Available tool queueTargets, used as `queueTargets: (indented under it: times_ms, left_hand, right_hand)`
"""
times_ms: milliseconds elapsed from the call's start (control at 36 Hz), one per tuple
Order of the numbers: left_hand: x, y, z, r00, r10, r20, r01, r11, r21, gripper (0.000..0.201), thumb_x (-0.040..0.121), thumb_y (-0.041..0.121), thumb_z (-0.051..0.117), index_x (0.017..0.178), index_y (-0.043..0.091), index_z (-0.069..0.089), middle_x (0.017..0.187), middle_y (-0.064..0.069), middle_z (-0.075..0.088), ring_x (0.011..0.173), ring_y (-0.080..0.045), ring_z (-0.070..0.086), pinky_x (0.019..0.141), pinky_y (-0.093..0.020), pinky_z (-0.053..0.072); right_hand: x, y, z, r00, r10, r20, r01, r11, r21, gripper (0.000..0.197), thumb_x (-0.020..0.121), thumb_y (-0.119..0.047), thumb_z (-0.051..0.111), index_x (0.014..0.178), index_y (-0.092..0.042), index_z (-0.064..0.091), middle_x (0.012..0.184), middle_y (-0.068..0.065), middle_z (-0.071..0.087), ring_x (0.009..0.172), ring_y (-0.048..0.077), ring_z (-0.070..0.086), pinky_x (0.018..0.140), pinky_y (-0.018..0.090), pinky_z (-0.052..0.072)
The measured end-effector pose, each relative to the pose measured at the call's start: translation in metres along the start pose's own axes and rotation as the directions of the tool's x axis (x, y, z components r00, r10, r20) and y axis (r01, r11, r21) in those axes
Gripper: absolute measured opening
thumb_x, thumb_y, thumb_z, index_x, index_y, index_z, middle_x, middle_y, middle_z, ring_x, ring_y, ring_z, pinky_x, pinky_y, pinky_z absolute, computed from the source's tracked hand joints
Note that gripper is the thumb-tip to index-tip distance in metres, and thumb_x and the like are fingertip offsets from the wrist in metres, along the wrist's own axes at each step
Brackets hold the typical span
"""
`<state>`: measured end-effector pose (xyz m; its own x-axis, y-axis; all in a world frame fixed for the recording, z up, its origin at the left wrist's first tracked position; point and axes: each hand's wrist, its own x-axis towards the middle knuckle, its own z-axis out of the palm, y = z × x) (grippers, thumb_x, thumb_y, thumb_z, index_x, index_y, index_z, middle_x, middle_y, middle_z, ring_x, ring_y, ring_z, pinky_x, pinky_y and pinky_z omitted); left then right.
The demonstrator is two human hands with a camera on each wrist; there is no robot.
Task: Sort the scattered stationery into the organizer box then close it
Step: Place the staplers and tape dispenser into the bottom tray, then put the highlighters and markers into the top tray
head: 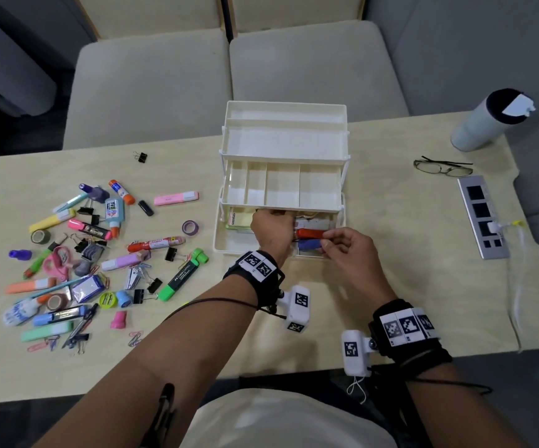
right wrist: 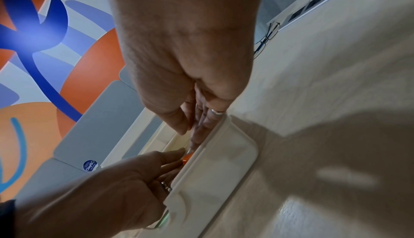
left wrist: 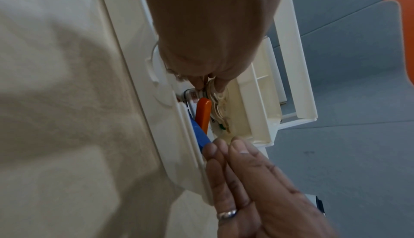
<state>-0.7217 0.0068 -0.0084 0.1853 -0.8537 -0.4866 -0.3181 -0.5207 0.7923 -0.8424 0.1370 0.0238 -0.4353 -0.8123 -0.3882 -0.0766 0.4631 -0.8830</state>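
The white organizer box [head: 281, 176] stands open at mid-table, its tiered trays swung back. Both hands are in the bottom compartment [head: 229, 247]. My right hand [head: 327, 240] pinches the right end of an orange marker [head: 310, 233], which lies just above a blue marker [head: 308, 244]. My left hand [head: 271, 234] reaches under the divided tray; in the left wrist view its fingertips [left wrist: 201, 82] pinch a pale bundle [left wrist: 215, 98] beside the orange marker [left wrist: 202, 114] and blue marker [left wrist: 200, 135]. A pile of scattered stationery [head: 93, 253] covers the table's left half.
A pink highlighter [head: 176, 198], a purple tape roll [head: 190, 227] and a black binder clip [head: 140, 156] lie between the pile and the box. At the right are glasses [head: 442, 168], a power strip [head: 483, 215] with a cable, and a white tumbler [head: 484, 124].
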Motion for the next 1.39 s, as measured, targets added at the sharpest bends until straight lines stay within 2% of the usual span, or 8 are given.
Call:
queueTargets:
  times_ms: [333,472,583,694,917,1083,1167,1389]
  left_hand:
    - [-0.007,0.004,-0.021,0.981,-0.010,0.195,0.020,0.999,-0.047,0.006,0.083,0.018,0.081,0.083,0.013,0.077,0.074,0.003,0.076,0.070,-0.014,0.073,0.062,-0.027,0.060]
    - [-0.014,0.008,-0.075,0.956,-0.015,0.292,0.051,0.992,-0.118,0.005,0.083,0.012,0.078,0.084,0.007,0.076,0.061,0.007,0.061,0.061,-0.011,0.055,0.059,-0.025,0.046]
    - [-0.013,0.012,-0.142,0.918,0.030,0.396,0.045,0.983,-0.179,0.015,0.080,0.005,0.076,0.075,-0.001,0.063,0.070,-0.010,0.056,0.067,-0.018,0.052,0.067,-0.029,0.048]
    - [-0.003,0.007,-0.215,0.945,-0.002,0.326,0.091,0.962,-0.259,0.009,0.088,-0.002,0.075,0.094,-0.007,0.069,0.090,-0.020,0.072,0.086,-0.027,0.075,0.071,-0.024,0.059]
    - [0.027,-0.031,-0.360,0.992,-0.051,0.117,0.078,0.968,-0.238,0.019,0.092,0.000,0.073,0.111,-0.004,0.071,0.097,-0.023,0.077,0.075,-0.019,0.076,0.071,-0.029,0.061]
    - [0.052,-0.067,-0.443,0.998,-0.063,0.024,0.067,0.974,-0.218,0.018,0.092,0.006,0.076,0.109,0.001,0.074,0.094,-0.019,0.078,0.083,-0.024,0.077,0.083,-0.040,0.063]
    - [0.063,-0.082,-0.475,0.999,-0.043,0.000,0.042,0.983,-0.181,0.017,0.091,0.014,0.080,0.106,0.007,0.077,0.091,-0.013,0.079,0.078,-0.017,0.073,0.073,-0.029,0.058]
    - [0.095,-0.117,-0.529,0.996,-0.091,0.023,0.094,0.969,-0.227,0.013,0.093,0.007,0.073,0.106,0.008,0.075,0.096,-0.011,0.078,0.079,-0.015,0.069,0.075,-0.025,0.057]
  right_hand:
    - [-0.004,-0.010,0.004,0.999,-0.032,0.002,0.032,0.998,-0.056,0.012,0.096,-0.008,0.075,0.102,-0.018,0.076,0.094,-0.001,0.080,0.089,0.017,0.078,0.089,0.038,0.063]
    - [-0.007,-0.032,0.027,0.994,-0.109,0.030,0.111,0.992,-0.067,0.012,0.098,-0.007,0.072,0.099,-0.018,0.077,0.093,-0.005,0.080,0.088,0.014,0.077,0.083,0.029,0.062]
    - [-0.002,-0.049,0.061,0.989,-0.129,0.073,0.132,0.990,-0.048,0.009,0.098,-0.007,0.072,0.104,-0.011,0.076,0.094,0.004,0.080,0.086,0.019,0.078,0.084,0.036,0.065]
    - [0.001,-0.067,0.107,0.969,-0.188,0.160,0.199,0.978,-0.057,0.009,0.098,-0.008,0.072,0.105,-0.012,0.075,0.090,0.004,0.079,0.084,0.020,0.078,0.083,0.038,0.065]
    - [-0.001,-0.101,0.219,0.897,-0.251,0.365,0.333,0.925,-0.185,0.014,0.096,-0.006,0.073,0.097,-0.020,0.075,0.086,-0.001,0.078,0.082,0.015,0.075,0.083,0.032,0.062]
    - [-0.007,-0.132,0.298,0.809,-0.266,0.524,0.498,0.784,-0.371,0.010,0.095,-0.015,0.074,0.096,-0.025,0.075,0.086,-0.011,0.075,0.079,0.000,0.069,0.070,0.009,0.049]
    - [-0.003,-0.149,0.338,0.766,-0.258,0.589,0.558,0.721,-0.410,0.008,0.095,-0.019,0.074,0.097,-0.027,0.073,0.089,-0.011,0.074,0.081,0.004,0.070,0.074,0.025,0.056]
    - [0.014,-0.189,0.452,0.654,-0.241,0.718,0.732,0.442,-0.519,0.007,0.099,-0.019,0.066,0.101,-0.024,0.071,0.099,-0.004,0.072,0.080,0.010,0.067,0.079,0.040,0.059]
